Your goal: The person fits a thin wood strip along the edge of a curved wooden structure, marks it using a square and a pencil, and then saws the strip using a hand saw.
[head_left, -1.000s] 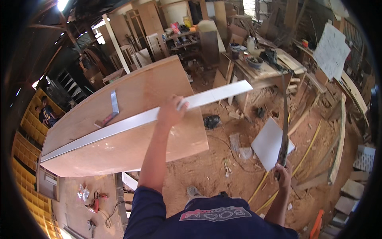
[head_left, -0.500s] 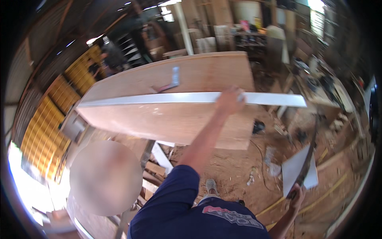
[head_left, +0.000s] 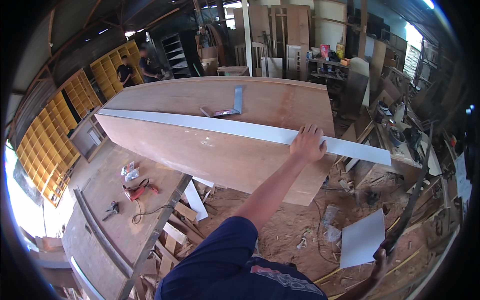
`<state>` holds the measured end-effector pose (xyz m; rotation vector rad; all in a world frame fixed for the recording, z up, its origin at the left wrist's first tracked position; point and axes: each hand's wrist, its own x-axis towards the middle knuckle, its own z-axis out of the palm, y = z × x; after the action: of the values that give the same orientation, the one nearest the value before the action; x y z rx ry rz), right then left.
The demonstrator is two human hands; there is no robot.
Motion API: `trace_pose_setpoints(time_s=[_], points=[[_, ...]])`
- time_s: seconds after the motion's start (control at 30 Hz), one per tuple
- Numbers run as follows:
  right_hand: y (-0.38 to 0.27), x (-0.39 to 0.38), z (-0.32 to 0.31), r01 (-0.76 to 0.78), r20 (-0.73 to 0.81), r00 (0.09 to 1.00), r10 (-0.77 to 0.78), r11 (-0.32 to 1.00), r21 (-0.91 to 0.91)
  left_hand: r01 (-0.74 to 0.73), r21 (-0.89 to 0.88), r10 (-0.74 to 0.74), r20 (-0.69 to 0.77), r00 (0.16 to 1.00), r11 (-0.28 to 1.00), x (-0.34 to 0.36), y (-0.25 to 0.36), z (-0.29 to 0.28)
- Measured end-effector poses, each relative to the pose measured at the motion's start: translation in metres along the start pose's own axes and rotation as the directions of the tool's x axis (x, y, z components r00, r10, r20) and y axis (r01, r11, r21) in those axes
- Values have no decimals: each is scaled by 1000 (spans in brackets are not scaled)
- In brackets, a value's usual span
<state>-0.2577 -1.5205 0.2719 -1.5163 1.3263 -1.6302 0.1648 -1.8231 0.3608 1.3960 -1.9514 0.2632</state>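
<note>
A long, flat white strip [head_left: 240,129] lies lengthwise across a brown wooden panel [head_left: 225,160], one end jutting past its right edge; a long, dark, blade-like tool [head_left: 411,204] slants upright beyond that edge.

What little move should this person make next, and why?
Perhaps press down on the long, flat white strip with the left hand: its end juts past the edge of the large brown wooden panel, and the right hand grips a long, narrow, dark tool.
</note>
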Motion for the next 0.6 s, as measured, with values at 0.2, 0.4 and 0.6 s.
trace_pose_setpoints(time_s=[0.2,0.4,0.6], points=[[-50,3,-10,271,-137,954,-266,963,14,-45,-5,45,-64,997,999,2,0,5],[-52,10,10,324,-246,913,-325,945,-46,-62,32,64,-75,995,998,0,-5,5],[-43,21,29,286,-217,931,-294,956,-67,-20,-45,18,-36,999,999,0,-5,10]])
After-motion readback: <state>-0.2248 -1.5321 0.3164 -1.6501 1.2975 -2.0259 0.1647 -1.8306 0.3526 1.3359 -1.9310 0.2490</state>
